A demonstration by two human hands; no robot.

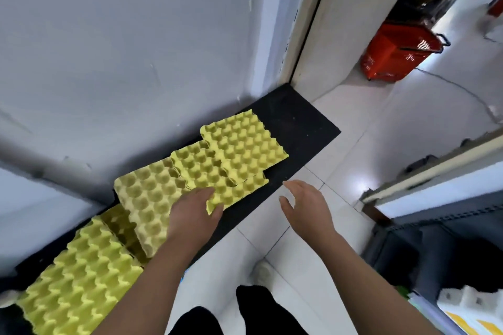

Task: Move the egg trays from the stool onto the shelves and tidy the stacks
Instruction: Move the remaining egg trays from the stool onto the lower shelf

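Well to the left of the left hand, nearest the camera, the near stack of yellow egg trays sits on the black shelf. Under the left wrist and forearm lies the middle tray, cups up. The left hand pinches the near corner of the skewed tray, thumb at its edge and fingers curled over the top. Just beyond those fingers the far tray overlaps it, turned slightly off line. Further right, the right hand hovers by the shelf's front edge, fingers spread and loosely bent, holding nothing. The step looks like squaring the trays: bring the right hand to the opposite corner, lift a little so the cups clear, then slide until the edges sit flush. Pulling by one corner alone may bend the pulp or drag the far tray askew
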